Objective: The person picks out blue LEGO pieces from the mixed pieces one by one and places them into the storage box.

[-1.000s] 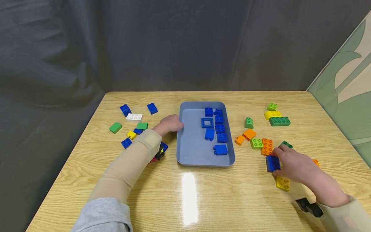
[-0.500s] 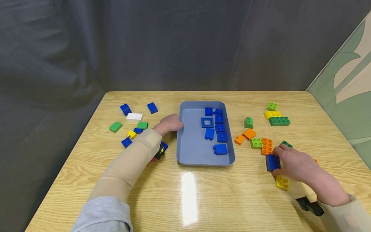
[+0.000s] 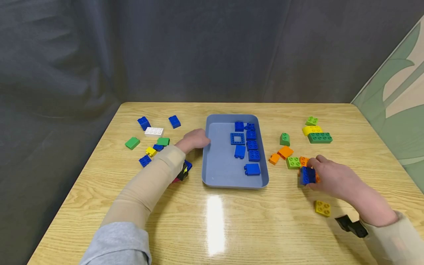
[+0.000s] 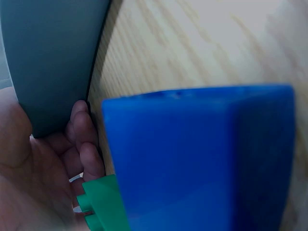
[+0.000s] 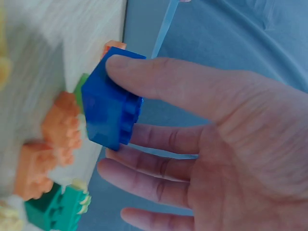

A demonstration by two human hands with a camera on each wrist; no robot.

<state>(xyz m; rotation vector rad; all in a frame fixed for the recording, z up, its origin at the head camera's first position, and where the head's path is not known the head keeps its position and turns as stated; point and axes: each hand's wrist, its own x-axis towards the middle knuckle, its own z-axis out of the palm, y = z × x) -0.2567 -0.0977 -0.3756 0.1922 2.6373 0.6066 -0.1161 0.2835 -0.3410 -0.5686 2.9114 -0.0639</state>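
The right hand (image 3: 338, 180) pinches a blue brick (image 3: 307, 176) between its thumb and fingers. In the right wrist view, the little finger sticks out away from the brick. The blue brick is over an orange brick (image 3: 304, 161) and hides part of it. A light green brick (image 3: 293, 162) is right beside the orange one. A yellow brick (image 3: 322, 208) lies nearer the person on the surface (image 3: 265, 228).

The left hand (image 3: 194, 140) holds the left side of a blue-gray tray (image 3: 218, 162). Its fingers pinch the wall, with the thumb on one side and the other fingers on the other. More blue bricks (image 3: 253, 155) sit in the right half of the tray. A white brick (image 3: 154, 132) lies left of the tray, with green, yellow and blue ones near it.
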